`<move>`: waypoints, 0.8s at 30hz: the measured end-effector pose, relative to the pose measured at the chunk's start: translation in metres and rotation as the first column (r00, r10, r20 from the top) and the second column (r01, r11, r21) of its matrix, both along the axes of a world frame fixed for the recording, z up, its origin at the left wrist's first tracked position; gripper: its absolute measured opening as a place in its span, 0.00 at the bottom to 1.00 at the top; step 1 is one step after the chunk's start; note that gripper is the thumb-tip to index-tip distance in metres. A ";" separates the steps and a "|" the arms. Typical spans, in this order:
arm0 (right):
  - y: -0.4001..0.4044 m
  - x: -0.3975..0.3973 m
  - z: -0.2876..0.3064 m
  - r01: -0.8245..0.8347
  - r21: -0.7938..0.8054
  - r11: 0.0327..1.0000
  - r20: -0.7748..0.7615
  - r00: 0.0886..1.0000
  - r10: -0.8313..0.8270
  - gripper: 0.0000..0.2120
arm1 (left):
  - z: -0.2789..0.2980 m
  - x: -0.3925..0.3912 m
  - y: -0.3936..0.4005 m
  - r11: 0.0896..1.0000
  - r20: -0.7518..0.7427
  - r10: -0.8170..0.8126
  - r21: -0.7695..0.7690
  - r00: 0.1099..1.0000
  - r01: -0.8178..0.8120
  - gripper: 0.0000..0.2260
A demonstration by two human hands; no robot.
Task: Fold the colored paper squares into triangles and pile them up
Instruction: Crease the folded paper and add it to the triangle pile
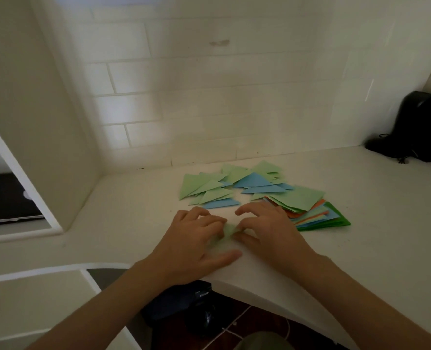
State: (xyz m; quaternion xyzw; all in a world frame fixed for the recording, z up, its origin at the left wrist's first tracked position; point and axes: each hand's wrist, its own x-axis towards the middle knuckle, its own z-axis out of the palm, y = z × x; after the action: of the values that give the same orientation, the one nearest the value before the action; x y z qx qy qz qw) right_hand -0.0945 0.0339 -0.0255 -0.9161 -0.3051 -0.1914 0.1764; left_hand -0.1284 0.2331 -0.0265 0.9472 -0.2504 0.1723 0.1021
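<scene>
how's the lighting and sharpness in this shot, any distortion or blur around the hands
Head view: dim, soft light with a brighter patch on the tiled wall; wide-angle bending curves the counter edge; the left hand and right hand look slightly soft, and the pale green paper between them is washed out; the folded triangles read clearer.

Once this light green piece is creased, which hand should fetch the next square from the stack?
Probably the right hand: the stack of unfolded squares lies just beside its fingers, while the left hand sits farther away, pressing the light green paper.
</scene>
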 end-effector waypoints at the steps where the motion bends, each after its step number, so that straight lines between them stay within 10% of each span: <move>1: 0.001 -0.002 -0.001 0.018 0.008 1.000 0.008 1.000 -0.018 0.07 | -0.005 0.001 -0.001 1.000 0.041 0.018 -0.022 0.999 -0.017 0.23; 7: 0.011 -0.006 -0.009 0.139 0.118 0.983 -0.189 0.975 -0.115 0.18 | -0.012 0.013 0.001 0.890 -0.147 0.237 -0.363 0.960 -0.276 0.15; 24: 0.005 -0.006 -0.007 0.263 0.365 0.893 -0.435 0.896 -0.086 0.10 | -0.003 0.011 0.003 0.870 -0.270 0.321 -0.293 0.908 -0.395 0.06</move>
State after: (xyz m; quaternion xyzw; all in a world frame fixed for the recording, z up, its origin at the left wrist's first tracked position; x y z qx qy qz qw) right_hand -0.1005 0.0392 -0.0324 -0.9011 -0.1284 -0.0717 0.4078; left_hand -0.1170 0.2357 -0.0299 0.9578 -0.0233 0.1266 0.2570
